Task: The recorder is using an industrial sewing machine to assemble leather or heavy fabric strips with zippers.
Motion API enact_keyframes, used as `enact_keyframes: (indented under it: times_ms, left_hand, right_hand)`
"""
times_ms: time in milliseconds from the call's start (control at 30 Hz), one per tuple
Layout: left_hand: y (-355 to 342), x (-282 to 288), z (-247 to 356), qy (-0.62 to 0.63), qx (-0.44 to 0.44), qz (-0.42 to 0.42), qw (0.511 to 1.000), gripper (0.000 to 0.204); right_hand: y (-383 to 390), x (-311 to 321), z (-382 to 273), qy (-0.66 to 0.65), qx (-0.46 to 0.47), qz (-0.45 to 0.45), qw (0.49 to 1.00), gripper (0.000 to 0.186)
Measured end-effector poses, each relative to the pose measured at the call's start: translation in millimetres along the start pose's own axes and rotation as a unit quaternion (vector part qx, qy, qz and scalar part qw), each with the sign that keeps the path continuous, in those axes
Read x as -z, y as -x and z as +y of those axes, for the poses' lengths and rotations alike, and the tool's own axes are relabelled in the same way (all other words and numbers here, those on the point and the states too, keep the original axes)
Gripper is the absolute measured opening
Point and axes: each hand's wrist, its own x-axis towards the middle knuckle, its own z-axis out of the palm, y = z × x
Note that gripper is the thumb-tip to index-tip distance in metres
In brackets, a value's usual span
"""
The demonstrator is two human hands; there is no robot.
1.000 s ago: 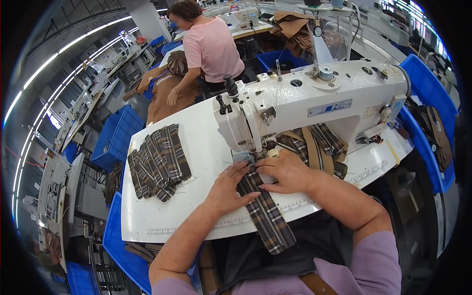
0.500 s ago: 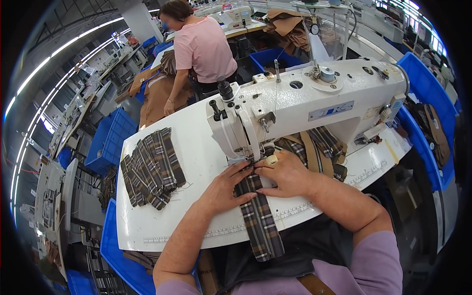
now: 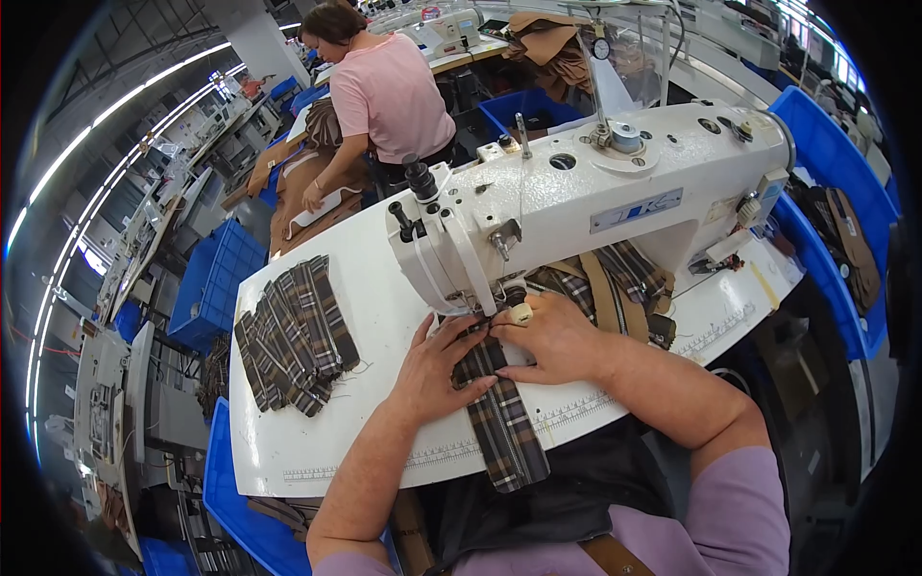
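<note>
A dark plaid fabric strip [image 3: 504, 430] runs lengthwise from under the sewing machine's needle area over the table's front edge, its near end hanging toward my lap. My left hand [image 3: 435, 370] lies flat on its left side, fingers stretched toward the presser foot and thumb out on the cloth. My right hand [image 3: 559, 344] rests on the right side, fingertips close to the needle and thumb spread apart on the strip. The white sewing machine [image 3: 538, 206] stands over both hands. The needle point is hidden behind fingers and machine head.
A pile of plaid pieces [image 3: 296, 336] lies on the table's left. More plaid and tan pieces [image 3: 610, 288] lie under the machine arm. Blue bins [image 3: 219, 278] stand left and right. Beyond the table, a person in a pink shirt [image 3: 394, 101] handles brown pieces [image 3: 307, 178].
The plaid strip has shifted slightly forward toward the needle, both hands staying on it. The view has tilted a little. Beside the other person's hand, a pale piece now shows.
</note>
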Motion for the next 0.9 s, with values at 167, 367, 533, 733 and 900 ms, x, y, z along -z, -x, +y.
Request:
enact_keyframes:
  times_ms: [167, 367, 533, 733, 900]
  left_hand:
    - [1.7, -2.8, -2.4, 0.013, -0.011, 0.012, 1.000, 0.070]
    - [2.8, -2.9, -1.4, 0.004, -0.009, 0.019, 1.000, 0.068]
    - [3.7, -5.5, -5.4, 0.013, -0.013, 0.033, 0.999, 0.067]
    - [3.0, -7.7, -4.3, 0.009, -0.007, 0.042, 0.999, 0.067]
    - [4.0, -6.4, -2.8, 0.025, 0.003, 0.041, 0.999, 0.065]
  right_hand:
    - [0.6, -1.1, 0.1, -0.012, -0.012, -0.024, 1.000, 0.051]
    - [-0.4, 0.2, -1.6, -0.017, -0.022, -0.034, 0.999, 0.051]
    - [-0.7, -0.5, -1.8, -0.018, -0.021, -0.026, 0.999, 0.051]
    - [0.3, -2.2, 0.5, -0.018, -0.016, -0.014, 1.000, 0.050]
    - [-1.0, -0.3, -2.7, -0.009, -0.021, -0.025, 0.999, 0.049]
